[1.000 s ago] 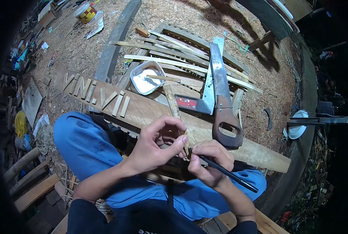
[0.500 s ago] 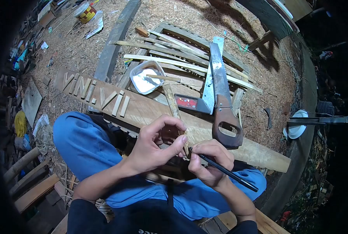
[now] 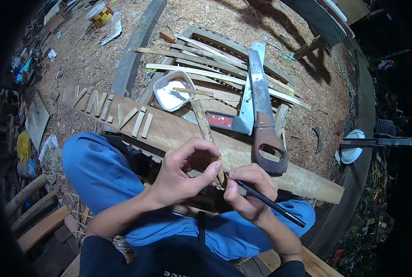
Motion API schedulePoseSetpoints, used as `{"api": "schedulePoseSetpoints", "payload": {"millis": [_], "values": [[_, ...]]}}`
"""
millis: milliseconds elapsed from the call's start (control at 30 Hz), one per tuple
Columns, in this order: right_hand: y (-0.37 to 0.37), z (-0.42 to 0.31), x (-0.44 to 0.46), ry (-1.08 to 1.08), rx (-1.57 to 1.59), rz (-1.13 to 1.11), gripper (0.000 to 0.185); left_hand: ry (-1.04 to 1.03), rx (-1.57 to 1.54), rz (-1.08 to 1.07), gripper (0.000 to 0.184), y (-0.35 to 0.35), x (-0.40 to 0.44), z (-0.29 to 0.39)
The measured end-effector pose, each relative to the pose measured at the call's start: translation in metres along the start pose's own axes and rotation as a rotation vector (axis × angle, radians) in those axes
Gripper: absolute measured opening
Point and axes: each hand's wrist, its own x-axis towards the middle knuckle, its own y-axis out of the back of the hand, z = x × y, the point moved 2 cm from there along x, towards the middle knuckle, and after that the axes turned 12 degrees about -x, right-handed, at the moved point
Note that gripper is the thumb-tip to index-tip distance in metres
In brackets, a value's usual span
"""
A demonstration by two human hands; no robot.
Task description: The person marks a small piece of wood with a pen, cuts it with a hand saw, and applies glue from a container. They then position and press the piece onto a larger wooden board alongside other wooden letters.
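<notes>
My left hand (image 3: 187, 171) is closed on a thin wooden strip (image 3: 202, 121), which slants from the board down into my fingers. In my right hand (image 3: 252, 189) is a black pen (image 3: 275, 207), its tip at the strip's lower end beside my left thumb. Beneath my hands a long wooden board (image 3: 178, 134) lies across my lap. Small wooden pieces (image 3: 96, 105) stand in a row of letter-like shapes on its left part. To the right, a handsaw (image 3: 264, 124) rests with its brown handle on the board, beside a metal try square (image 3: 246, 106).
A plastic tub (image 3: 157, 94) of white paste has a stick across it. Several thin wood strips (image 3: 206, 64) lie on a slatted frame beyond the board. A timber beam (image 3: 141, 46) and a yellow-patterned bucket (image 3: 100, 15) are farther off. Wood shavings cover the ground.
Both hands stay almost in place, with only a slight shift of the right fingers and pen at the strip's end. Everything else looks the same.
</notes>
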Motion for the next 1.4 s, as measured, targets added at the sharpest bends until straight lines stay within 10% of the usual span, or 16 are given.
{"api": "schedulePoseSetpoints", "payload": {"millis": [1400], "values": [[-0.0026, -0.0016, -0.0012, -0.023, 0.038, -0.003, 0.018, -0.013, 0.022, 0.005, 0.024, 0.0025, 0.0003, -0.0019]]}}
